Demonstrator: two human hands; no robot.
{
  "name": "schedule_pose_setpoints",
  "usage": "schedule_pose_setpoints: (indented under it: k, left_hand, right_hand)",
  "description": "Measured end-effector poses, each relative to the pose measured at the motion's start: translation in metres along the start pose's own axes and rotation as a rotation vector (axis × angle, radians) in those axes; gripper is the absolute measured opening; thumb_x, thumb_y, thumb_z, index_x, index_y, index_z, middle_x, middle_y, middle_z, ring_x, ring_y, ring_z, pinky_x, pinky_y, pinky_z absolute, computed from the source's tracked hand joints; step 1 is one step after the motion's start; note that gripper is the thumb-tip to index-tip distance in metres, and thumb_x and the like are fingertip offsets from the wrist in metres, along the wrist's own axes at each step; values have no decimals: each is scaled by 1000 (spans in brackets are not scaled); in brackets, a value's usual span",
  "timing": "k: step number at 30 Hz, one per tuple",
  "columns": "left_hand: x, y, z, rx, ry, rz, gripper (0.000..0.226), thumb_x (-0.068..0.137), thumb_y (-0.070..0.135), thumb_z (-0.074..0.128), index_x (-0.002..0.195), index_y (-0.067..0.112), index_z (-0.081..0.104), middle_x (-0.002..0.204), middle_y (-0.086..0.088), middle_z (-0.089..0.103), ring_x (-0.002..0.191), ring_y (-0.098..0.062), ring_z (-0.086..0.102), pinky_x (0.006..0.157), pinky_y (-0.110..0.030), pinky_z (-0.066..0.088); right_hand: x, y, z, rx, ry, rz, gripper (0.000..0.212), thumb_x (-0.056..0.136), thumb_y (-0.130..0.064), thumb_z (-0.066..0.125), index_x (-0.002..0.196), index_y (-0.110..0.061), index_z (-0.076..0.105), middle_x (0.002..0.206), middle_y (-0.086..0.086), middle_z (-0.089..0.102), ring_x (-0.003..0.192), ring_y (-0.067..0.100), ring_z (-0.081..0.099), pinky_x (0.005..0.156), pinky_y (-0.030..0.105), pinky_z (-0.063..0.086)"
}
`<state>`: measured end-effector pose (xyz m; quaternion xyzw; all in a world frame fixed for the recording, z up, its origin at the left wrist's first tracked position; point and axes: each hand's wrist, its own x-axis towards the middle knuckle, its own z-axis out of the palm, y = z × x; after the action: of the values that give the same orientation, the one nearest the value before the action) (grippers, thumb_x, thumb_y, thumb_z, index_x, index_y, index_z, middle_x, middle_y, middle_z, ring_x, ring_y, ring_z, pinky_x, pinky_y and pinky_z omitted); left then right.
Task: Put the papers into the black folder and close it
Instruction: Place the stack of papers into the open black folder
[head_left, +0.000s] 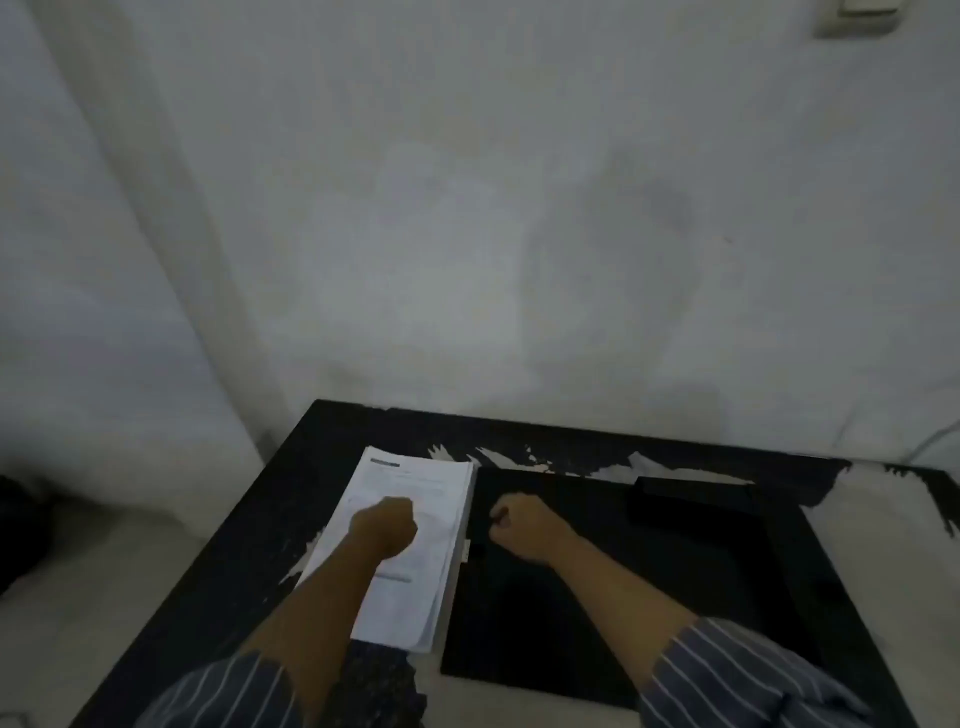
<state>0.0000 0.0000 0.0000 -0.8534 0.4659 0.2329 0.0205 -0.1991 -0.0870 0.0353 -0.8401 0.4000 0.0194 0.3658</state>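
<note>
A stack of white printed papers (421, 525) lies on the left half of a dark table (291, 519). Right beside it, edge to edge, lies the black folder (649, 582), flat, with a flap or clasp strip (691, 501) at its far right corner. My left hand (385, 525) rests as a closed fist on top of the papers. On the folder's left part near the papers, my right hand (524, 525) is also a closed fist. Whether either fist pinches anything is hidden.
The table top is worn, with pale chipped patches (519, 460) along its far edge and at the right corner (883, 519). A white wall (467, 234) rises just behind the table. A cable (935, 441) runs down at the far right.
</note>
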Motion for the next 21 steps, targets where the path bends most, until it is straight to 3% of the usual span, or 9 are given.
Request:
schedule_pose_setpoints:
  k: [3,6,9,10,14,17,21]
  left_hand:
    - [-8,-24,25,-58,-81,-79,36,100,19,32,127,0,47,138,-16,48,125,-28,48,112,-38,36]
    - [-14,-43,42,-77,-86,-118,34,99,20,35,123,2,50,135,-14,52,123,-27,50,109,-36,39]
    - [-12,-59,41,-105,-13,-206,32,97,18,38,117,2,57,127,-17,57,115,-30,55,101,-38,46]
    - [-11,-65,41,-115,18,-230,32,96,18,39,117,3,57,127,-17,56,114,-30,56,99,-39,48]
    - [-4,-81,39,-240,87,-377,41,94,22,45,131,5,42,136,-19,43,124,-34,45,108,-48,38]
    - [7,-85,38,-276,78,-520,50,93,26,47,137,5,34,143,-20,37,131,-36,38,111,-51,30]
    - [21,-89,37,-298,54,-604,47,95,26,42,136,4,36,144,-21,37,132,-36,38,112,-51,28]
  right_hand:
    - [2,7,27,5,-150,105,40,89,-23,59,127,-9,54,129,12,58,114,23,58,100,35,49]
    - [7,12,44,76,-174,169,42,88,-22,61,127,-7,54,129,12,57,111,22,58,94,32,50]
    - [13,11,55,185,-194,236,38,89,-20,59,124,-6,54,115,10,59,92,17,56,67,24,51]
    - [16,10,57,224,-205,263,35,89,-20,59,122,-7,54,108,9,58,89,17,55,64,24,50]
    - [28,3,66,413,-288,411,34,88,-22,60,116,-2,59,108,14,61,91,21,59,82,38,55]
    - [37,0,75,486,-337,469,45,85,-31,64,119,-2,58,120,16,60,95,22,59,79,37,55]
    - [48,-2,88,605,-332,536,46,85,-27,60,123,-3,54,122,16,60,95,23,58,72,35,52]
